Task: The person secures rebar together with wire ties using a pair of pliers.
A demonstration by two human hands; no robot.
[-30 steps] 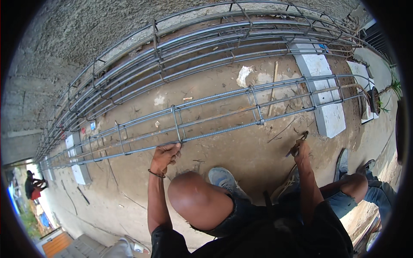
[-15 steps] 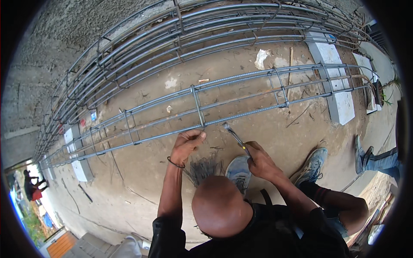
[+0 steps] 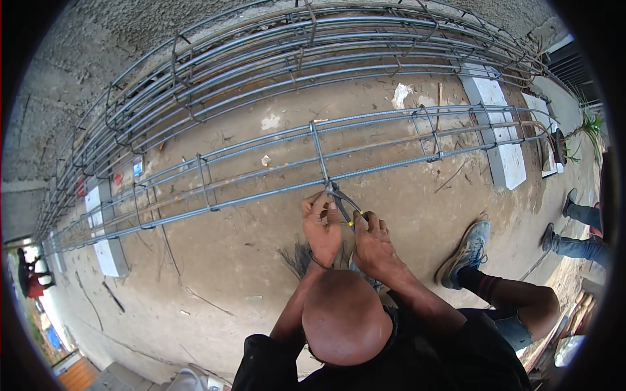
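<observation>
Right hand (image 3: 376, 251) grips pliers (image 3: 350, 201) at the near edge of the rebar cage (image 3: 385, 167) lying across white blocks (image 3: 510, 171), left hand (image 3: 323, 229) pinched narrow beside the jaws (can't tell on what), so a plier slip could nip it.

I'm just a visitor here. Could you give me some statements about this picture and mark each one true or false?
1. The right hand holds pliers. True.
2. The left hand is far from the pliers. False: the left hand is close beside their tip.
3. The near steel cage passes over white blocks. True.
4. That cage stands on end. False: it lies lengthwise across the view.
5. Another person's legs show toward the right edge. True.
</observation>
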